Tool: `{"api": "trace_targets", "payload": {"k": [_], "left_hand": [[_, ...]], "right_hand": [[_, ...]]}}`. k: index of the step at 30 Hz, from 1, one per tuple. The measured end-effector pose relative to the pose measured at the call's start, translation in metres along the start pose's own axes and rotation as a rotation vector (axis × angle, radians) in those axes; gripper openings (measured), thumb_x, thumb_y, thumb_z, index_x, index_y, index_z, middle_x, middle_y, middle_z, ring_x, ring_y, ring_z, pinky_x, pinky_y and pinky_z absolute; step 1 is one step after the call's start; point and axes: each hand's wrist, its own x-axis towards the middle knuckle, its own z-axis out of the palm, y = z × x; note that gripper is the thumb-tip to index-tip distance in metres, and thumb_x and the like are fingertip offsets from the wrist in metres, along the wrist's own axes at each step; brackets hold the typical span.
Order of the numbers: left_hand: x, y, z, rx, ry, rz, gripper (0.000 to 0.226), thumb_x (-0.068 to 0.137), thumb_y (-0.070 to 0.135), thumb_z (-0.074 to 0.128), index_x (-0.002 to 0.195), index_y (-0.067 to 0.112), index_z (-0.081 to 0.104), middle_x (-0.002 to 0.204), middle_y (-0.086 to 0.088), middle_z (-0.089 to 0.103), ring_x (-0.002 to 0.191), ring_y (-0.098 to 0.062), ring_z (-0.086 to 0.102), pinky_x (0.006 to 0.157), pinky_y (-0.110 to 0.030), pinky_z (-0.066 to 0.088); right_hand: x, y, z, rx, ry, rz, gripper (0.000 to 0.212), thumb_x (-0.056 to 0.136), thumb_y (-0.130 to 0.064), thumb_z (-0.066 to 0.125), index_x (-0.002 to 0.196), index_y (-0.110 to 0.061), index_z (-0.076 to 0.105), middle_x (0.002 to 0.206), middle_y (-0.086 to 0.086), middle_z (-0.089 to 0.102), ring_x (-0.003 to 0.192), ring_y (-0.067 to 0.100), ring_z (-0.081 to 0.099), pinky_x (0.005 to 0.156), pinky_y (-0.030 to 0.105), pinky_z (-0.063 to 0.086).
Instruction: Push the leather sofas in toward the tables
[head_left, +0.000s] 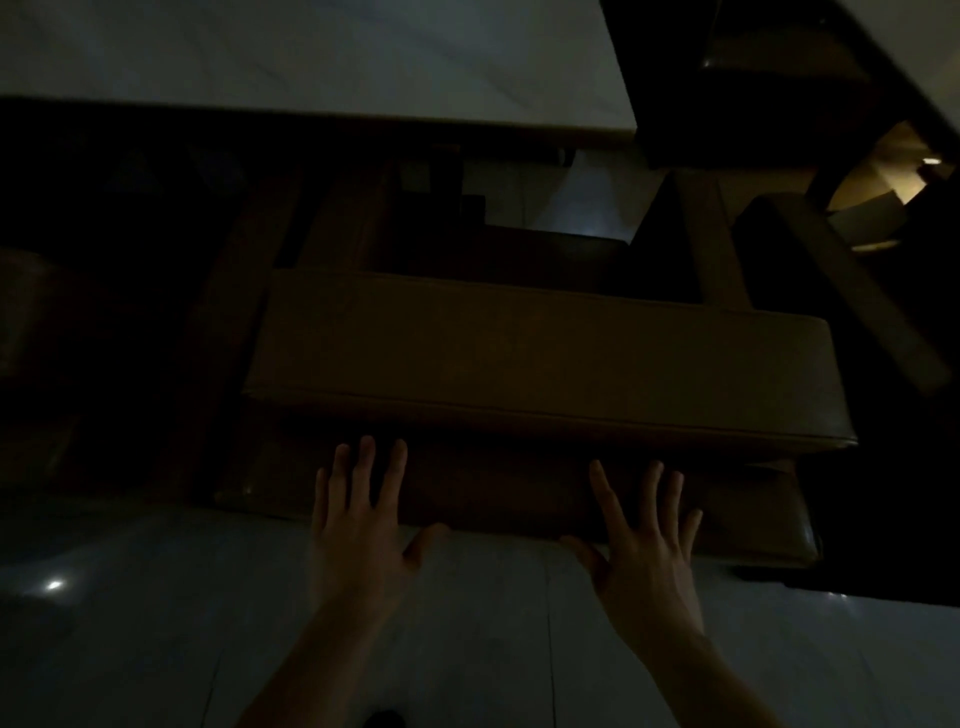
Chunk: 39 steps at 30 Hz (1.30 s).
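Where the pale tiled floor (156, 623) fills the near part of the dim view, two bare forearms reach forward from the bottom edge. The left hand (358, 525) has its fingers straight and spread, lying flat against the back of a brown leather sofa (545, 364), with the thumb angled out to the right along the sofa's lower edge. The right hand (644, 540) mirrors it to the right, fingers straight and fanned on the same back panel, thumb pointing left. Neither hand curls round anything; both press with open palms, well apart from each other.

Just above the fingertips runs the sofa's padded top cushion, a long brown block with a piped seam, slightly tilted so its right end sits lower in the view. Beyond it the armrests run away from the person on either side of a darker seat.

Farther on, a light-topped table (311, 62) with a dark edge spans the upper left, and the sofa's front faces it. A second brown sofa (857, 301) stands to the right, just beside the first. At far upper right, some pale shapes catch warm light, too dim to identify. No container is discernible in the darkness.
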Motion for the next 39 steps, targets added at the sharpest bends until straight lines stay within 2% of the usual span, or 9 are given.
{"api": "trace_targets", "payload": {"k": [8, 12, 15, 17, 20, 23, 27, 31, 39], "left_hand": [[0.016, 0.062, 0.008, -0.036, -0.007, -0.043, 0.093, 0.079, 0.079, 0.037, 0.155, 0.025, 0.024, 0.16, -0.012, 0.025, 0.148, -0.038, 0.014, 0.118, -0.056, 0.02], [0.026, 0.078, 0.009, -0.027, -0.013, -0.055, 0.096, 0.078, 0.083, 0.04, 0.154, 0.026, 0.025, 0.159, -0.012, 0.025, 0.147, -0.039, 0.014, 0.117, -0.057, 0.021], [0.028, 0.077, 0.01, -0.027, -0.036, -0.069, 0.1, 0.076, 0.083, 0.043, 0.156, 0.033, 0.011, 0.162, -0.009, 0.018, 0.148, -0.036, 0.006, 0.119, -0.055, 0.017], [0.028, 0.079, 0.011, -0.012, -0.035, -0.073, 0.101, 0.076, 0.084, 0.041, 0.156, 0.037, 0.001, 0.163, -0.008, 0.013, 0.149, -0.035, 0.002, 0.12, -0.053, 0.012], [0.024, 0.082, 0.01, 0.005, -0.016, -0.085, 0.099, 0.077, 0.084, 0.039, 0.156, 0.037, 0.001, 0.164, -0.008, 0.01, 0.149, -0.034, 0.001, 0.121, -0.052, 0.011], [0.022, 0.084, 0.008, -0.008, -0.01, -0.083, 0.097, 0.078, 0.083, 0.041, 0.156, 0.038, 0.005, 0.163, -0.007, 0.012, 0.149, -0.034, 0.002, 0.12, -0.051, 0.012], [0.013, 0.086, 0.011, 0.019, 0.0, -0.077, 0.095, 0.077, 0.085, 0.036, 0.156, 0.036, 0.01, 0.162, -0.009, 0.016, 0.149, -0.035, 0.006, 0.12, -0.052, 0.015], [-0.005, 0.086, 0.012, 0.033, -0.012, -0.068, 0.095, 0.076, 0.085, 0.031, 0.156, 0.035, 0.015, 0.161, -0.01, 0.022, 0.148, -0.036, 0.01, 0.119, -0.053, 0.017], [-0.011, 0.09, 0.011, -0.06, -0.069, -0.082, 0.093, 0.074, 0.08, 0.037, 0.153, 0.033, 0.029, 0.156, -0.011, 0.035, 0.145, -0.04, 0.022, 0.114, -0.059, 0.024]], "right_hand": [[0.038, 0.06, -0.033, -0.037, -0.024, -0.016, 0.082, 0.086, -0.081, 0.027, 0.153, -0.05, -0.009, 0.166, 0.017, -0.002, 0.151, 0.04, -0.009, 0.119, 0.065, 0.012], [0.05, 0.08, -0.046, -0.072, 0.017, -0.001, 0.093, 0.077, -0.093, 0.023, 0.153, -0.049, -0.008, 0.168, 0.009, 0.001, 0.153, 0.032, -0.006, 0.122, 0.056, 0.016], [0.051, 0.103, -0.05, -0.124, 0.027, 0.049, 0.102, 0.068, -0.1, 0.022, 0.147, -0.054, -0.023, 0.165, 0.017, -0.017, 0.149, 0.043, -0.019, 0.121, 0.061, -0.001], [0.052, 0.114, -0.051, -0.138, 0.006, 0.049, 0.103, 0.068, -0.098, 0.021, 0.145, -0.052, -0.027, 0.162, 0.021, -0.023, 0.146, 0.048, -0.022, 0.12, 0.064, -0.002], [0.05, 0.118, -0.048, -0.178, -0.012, 0.027, 0.099, 0.071, -0.094, 0.015, 0.146, -0.048, -0.03, 0.16, 0.024, -0.024, 0.145, 0.051, -0.022, 0.121, 0.062, -0.001], [0.044, 0.122, -0.044, -0.172, 0.03, 0.005, 0.095, 0.078, -0.091, 0.022, 0.15, -0.046, -0.022, 0.162, 0.026, -0.015, 0.147, 0.051, -0.016, 0.121, 0.063, 0.002], [0.032, 0.127, -0.04, -0.168, 0.054, 0.005, 0.09, 0.081, -0.091, 0.013, 0.153, -0.045, -0.015, 0.163, 0.028, -0.005, 0.148, 0.051, -0.009, 0.121, 0.062, 0.007], [0.01, 0.131, -0.037, -0.131, 0.079, -0.008, 0.09, 0.082, -0.087, 0.019, 0.157, -0.042, -0.003, 0.163, 0.029, 0.001, 0.148, 0.053, -0.004, 0.119, 0.065, 0.013], [0.005, 0.132, -0.036, -0.156, 0.002, 0.055, 0.092, 0.079, -0.09, 0.02, 0.157, -0.043, 0.006, 0.161, 0.032, 0.008, 0.147, 0.055, 0.001, 0.115, 0.068, 0.021]]}}
